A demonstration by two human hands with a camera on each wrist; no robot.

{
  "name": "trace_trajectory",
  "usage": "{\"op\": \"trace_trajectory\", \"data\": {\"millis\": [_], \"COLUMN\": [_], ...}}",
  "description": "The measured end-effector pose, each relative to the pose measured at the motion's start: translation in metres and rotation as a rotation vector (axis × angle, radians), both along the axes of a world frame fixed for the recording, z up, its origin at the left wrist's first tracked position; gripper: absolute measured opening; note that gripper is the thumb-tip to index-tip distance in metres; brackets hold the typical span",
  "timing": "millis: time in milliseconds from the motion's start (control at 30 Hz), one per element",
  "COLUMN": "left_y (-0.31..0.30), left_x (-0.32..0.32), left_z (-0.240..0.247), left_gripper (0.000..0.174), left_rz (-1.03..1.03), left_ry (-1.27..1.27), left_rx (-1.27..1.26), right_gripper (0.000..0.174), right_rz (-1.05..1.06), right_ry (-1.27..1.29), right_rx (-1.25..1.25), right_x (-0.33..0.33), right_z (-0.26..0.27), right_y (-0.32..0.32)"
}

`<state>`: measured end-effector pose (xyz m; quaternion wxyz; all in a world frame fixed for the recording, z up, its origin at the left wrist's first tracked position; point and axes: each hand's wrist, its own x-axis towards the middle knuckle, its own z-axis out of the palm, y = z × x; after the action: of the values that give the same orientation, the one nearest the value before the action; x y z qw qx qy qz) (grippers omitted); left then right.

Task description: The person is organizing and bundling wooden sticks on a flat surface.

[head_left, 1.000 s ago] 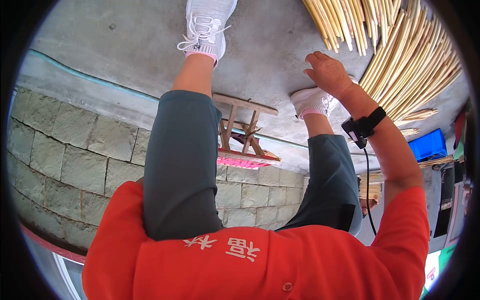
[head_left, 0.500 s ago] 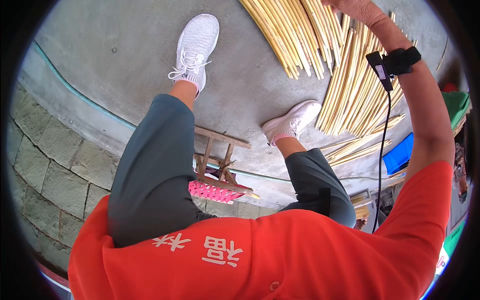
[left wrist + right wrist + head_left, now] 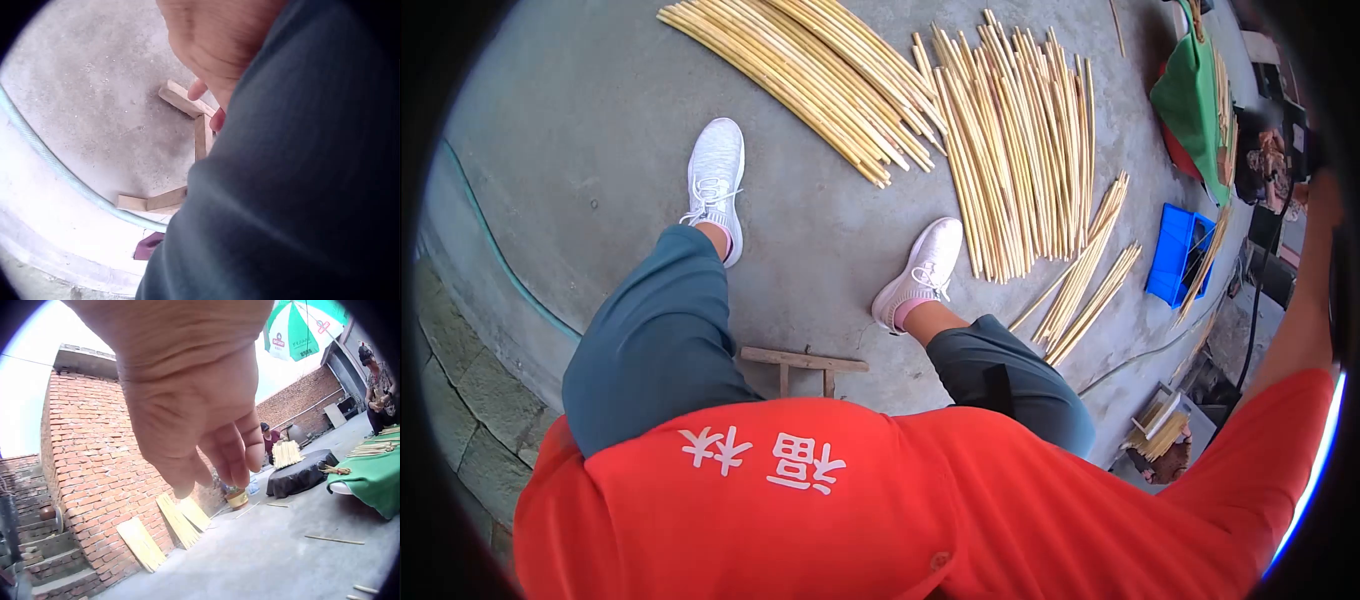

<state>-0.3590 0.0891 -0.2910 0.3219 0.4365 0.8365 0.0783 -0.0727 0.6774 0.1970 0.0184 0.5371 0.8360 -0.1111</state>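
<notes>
In the right wrist view my right hand (image 3: 194, 412) hangs in the air with relaxed, slightly bent fingers and nothing in them. The head view shows only its forearm (image 3: 1305, 270), stretched out at the right edge. My left hand (image 3: 215, 47) is beside the wooden stool frame (image 3: 178, 100) in the left wrist view, two fingertips showing near the wood. A dark trouser leg hides part of that view, and I cannot tell whether the fingers touch the frame. Pale sticks (image 3: 1010, 150) lie in rows on the concrete floor, right of my shoes.
A blue crate (image 3: 1175, 255) and green cloth (image 3: 1195, 90) are at the right. A hose (image 3: 495, 245) runs along the left. Brick walls (image 3: 94, 431), steps (image 3: 62, 565), a dark-covered round table (image 3: 303, 481), an umbrella (image 3: 300, 331) and two people appear in the right wrist view.
My right arm has swung outward to the right, away from my feet. The head view has turned, so the sticks stand further left and more of the right side shows.
</notes>
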Motion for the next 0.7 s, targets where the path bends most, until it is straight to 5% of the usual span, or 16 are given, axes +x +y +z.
{"op": "trace_trajectory", "data": {"millis": [33,67,100,200,333,500,600,700], "left_y": [-0.02,-0.044,-0.072,-0.143,-0.162,-0.114,-0.057,0.0], "left_x": [0.007,0.018,0.029,0.055,0.025,-0.128,-0.105,-0.079], "left_z": [0.013,0.031,0.05,0.115,0.174,0.133,0.214,0.229], "left_gripper": [0.04,0.04,0.04,0.041,0.041,0.05,0.059,0.066], "left_rz": [-0.072,-0.152,-0.251,-0.583,-0.911,-0.798,-0.639,-0.613], "left_ry": [-0.03,-0.078,-0.149,-0.381,-0.453,-0.038,0.083,0.206], "left_rx": [0.006,0.018,0.029,0.061,0.12,-0.142,-0.152,-0.163], "right_gripper": [0.046,0.026,0.034,0.036,0.033,0.03,0.029,0.028], "right_rz": [-0.01,0.077,0.002,-0.226,-0.483,-0.505,-0.425,-0.213], "right_ry": [0.241,0.139,0.027,0.226,0.227,0.467,0.421,0.315], "right_rx": [-0.053,0.081,-0.002,-0.336,-0.429,-0.353,-0.361,-0.282], "right_x": [0.047,0.097,0.146,0.261,0.344,0.355,0.332,0.304], "right_z": [0.022,0.012,0.002,-0.069,-0.1,-0.125,-0.167,-0.226], "right_y": [0.014,-0.015,-0.061,-0.242,-0.407,-0.465,-0.47,-0.47]}}
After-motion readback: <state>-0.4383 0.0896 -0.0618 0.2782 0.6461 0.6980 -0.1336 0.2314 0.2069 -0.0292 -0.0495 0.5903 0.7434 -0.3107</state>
